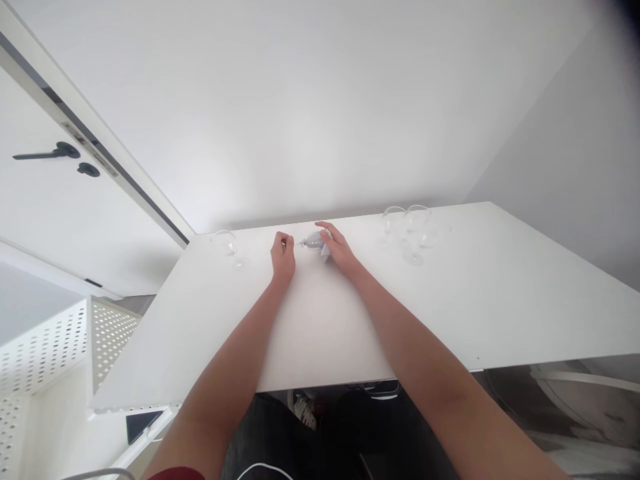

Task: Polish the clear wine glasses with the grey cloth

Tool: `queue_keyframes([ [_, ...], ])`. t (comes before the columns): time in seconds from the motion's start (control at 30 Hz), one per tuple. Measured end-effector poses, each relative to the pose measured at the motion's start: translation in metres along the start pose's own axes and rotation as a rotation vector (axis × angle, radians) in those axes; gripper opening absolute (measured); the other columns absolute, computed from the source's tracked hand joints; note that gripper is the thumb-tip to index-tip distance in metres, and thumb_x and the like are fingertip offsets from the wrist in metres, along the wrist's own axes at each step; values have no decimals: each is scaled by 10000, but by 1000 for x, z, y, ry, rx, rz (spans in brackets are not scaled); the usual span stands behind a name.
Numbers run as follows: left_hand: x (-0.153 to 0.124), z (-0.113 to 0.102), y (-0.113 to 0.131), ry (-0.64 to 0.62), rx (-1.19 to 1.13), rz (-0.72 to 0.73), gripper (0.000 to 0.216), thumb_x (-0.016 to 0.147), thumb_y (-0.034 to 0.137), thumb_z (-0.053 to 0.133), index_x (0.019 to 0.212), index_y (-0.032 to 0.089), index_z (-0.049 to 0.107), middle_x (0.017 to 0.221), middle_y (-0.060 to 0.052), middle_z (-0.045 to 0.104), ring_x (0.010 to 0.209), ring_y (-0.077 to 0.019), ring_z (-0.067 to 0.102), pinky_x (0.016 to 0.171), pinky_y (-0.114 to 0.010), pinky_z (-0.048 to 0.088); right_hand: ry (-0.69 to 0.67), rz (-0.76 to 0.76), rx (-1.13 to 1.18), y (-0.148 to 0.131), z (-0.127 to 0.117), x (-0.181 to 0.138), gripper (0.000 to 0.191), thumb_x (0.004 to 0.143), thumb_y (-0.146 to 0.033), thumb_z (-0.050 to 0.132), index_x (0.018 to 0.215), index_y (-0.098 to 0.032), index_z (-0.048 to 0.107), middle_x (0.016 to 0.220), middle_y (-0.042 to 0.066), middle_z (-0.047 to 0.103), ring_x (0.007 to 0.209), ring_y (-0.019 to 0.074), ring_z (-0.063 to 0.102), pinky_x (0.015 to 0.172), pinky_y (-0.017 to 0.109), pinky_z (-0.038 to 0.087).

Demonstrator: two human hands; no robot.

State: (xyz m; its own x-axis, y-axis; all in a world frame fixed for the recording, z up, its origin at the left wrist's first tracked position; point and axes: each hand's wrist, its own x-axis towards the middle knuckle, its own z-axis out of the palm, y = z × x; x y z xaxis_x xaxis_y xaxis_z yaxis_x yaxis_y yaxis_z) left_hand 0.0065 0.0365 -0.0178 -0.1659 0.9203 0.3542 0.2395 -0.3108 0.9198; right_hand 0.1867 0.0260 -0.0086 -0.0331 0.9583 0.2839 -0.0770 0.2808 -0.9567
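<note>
A wine glass is held on its side just above or on the white table, its stem toward the left. My left hand is closed around the stem or foot end, which the fingers mostly hide. My right hand curves over the mouth of the bowl with a white cloth. Part of the cloth hangs below the fingers, and greyish-white shows through the bowl. How far the cloth goes inside is hard to see.
One clear wine glass stands at the table's back left. Several more clear glasses cluster at the back right. The white table meets the wall behind. At left are a door handle and white perforated panels.
</note>
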Motion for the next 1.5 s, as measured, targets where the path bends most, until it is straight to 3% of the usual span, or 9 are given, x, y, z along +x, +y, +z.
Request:
queue_keyframes([
  [0.2,0,-1,-1,29,1,13,240,989,374,480,812,226,415,802,8,429,642,-123,350,612,-258,347,-102,54,78,-2,0,-3,540,888,-702,579,1235,-296,658,877,2,626,755,159,553,696,285,478],
  [0.5,-3,1,5,-5,-14,-2,267,959,395,528,774,229,431,708,13,405,602,-131,358,571,-267,344,23,77,219,1,-1,4,497,856,-707,609,1076,-265,671,860,20,609,701,166,532,578,284,431],
  [0.73,-4,1,6,-74,-31,-29,268,934,406,556,779,233,423,703,18,396,591,-129,341,564,-266,328,150,38,298,3,-5,7,409,820,-572,684,1109,-283,658,955,30,638,841,187,582,726,304,498],
  [0.87,-4,1,9,-78,26,30,253,915,365,583,764,223,438,730,11,415,632,-131,367,596,-266,348,123,19,321,2,-5,7,395,770,-446,743,1121,-289,650,965,18,631,858,181,590,783,316,505],
  [1.0,-5,3,10,-116,79,117,243,902,374,611,756,217,496,747,-6,460,704,-146,418,634,-264,378,192,-3,381,5,-9,7,446,699,-335,776,1122,-291,640,943,4,616,846,175,595,789,322,513],
  [1.23,-5,5,4,-173,81,38,230,844,466,687,849,237,695,706,-1,528,627,-135,477,556,-258,419,272,-56,434,16,-12,12,584,658,-373,849,1173,-296,583,1004,0,635,862,170,625,795,333,533],
  [1.5,-5,5,4,-279,38,-68,315,811,502,714,824,192,769,689,-47,638,642,-155,576,512,-267,527,333,-74,479,17,-11,14,725,607,-358,910,1215,-310,518,1106,13,652,979,189,642,834,349,555],
])
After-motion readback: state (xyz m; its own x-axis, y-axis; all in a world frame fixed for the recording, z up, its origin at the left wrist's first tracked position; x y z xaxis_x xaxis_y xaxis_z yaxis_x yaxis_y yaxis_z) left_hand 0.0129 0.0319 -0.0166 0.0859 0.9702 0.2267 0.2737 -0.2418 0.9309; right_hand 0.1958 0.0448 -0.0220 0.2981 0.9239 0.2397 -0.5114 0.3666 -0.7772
